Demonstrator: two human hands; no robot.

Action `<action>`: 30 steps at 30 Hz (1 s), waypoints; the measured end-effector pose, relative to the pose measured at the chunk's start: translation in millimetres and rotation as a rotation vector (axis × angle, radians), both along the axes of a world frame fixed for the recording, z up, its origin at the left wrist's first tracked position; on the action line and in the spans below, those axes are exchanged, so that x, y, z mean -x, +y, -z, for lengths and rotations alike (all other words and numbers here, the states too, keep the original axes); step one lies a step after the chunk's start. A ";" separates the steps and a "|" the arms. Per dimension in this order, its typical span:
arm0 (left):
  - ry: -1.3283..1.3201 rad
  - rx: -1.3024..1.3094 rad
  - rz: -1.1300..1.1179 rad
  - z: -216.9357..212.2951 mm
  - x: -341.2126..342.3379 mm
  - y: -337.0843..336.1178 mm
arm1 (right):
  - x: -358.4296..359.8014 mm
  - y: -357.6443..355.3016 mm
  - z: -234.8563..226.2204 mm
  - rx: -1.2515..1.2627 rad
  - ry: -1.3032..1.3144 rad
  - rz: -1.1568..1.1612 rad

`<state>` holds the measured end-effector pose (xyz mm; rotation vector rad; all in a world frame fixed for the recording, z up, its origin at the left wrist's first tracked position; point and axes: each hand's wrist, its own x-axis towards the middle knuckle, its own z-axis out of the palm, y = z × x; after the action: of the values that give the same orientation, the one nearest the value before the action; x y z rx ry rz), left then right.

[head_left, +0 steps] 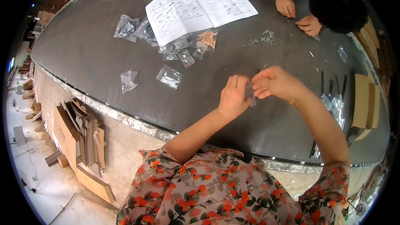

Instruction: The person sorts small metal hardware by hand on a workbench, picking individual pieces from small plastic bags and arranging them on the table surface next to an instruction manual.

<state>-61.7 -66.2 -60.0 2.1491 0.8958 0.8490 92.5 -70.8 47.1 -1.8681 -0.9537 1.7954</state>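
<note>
Between my two hands, above the dark table (196,104), is a small clear plastic bag (251,96). My left hand (233,96) is closed round one side of it. At the bag's upper right, my right hand (275,84) has thumb and fingers pinched together at its edge; whatever sits inside the bag is too small to make out. Left of my hands lie a clear bag (169,77) with a printed label and a crumpled clear bag (128,81). Farther off, a bag of wooden dowels (207,39) rests beside several bags of hardware (182,41).
An open instruction booklet (200,8) lies at the far side. Loose screws (268,37) are scattered right of it. Across the table a co-worker's hands (286,6) handle small parts. Black rods (337,87) and an open cardboard box (364,102) are at the right. Cardboard (66,135) leans below left.
</note>
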 end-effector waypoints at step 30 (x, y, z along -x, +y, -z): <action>-0.060 -0.025 -0.056 -14.1 -19.7 18.3 | -1.3 23.6 -34.0 -0.102 -0.314 -0.124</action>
<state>-42.0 -47.9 -45.9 2.1174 0.9229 0.9518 93.7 -47.2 81.1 -2.1044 -1.2711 1.5115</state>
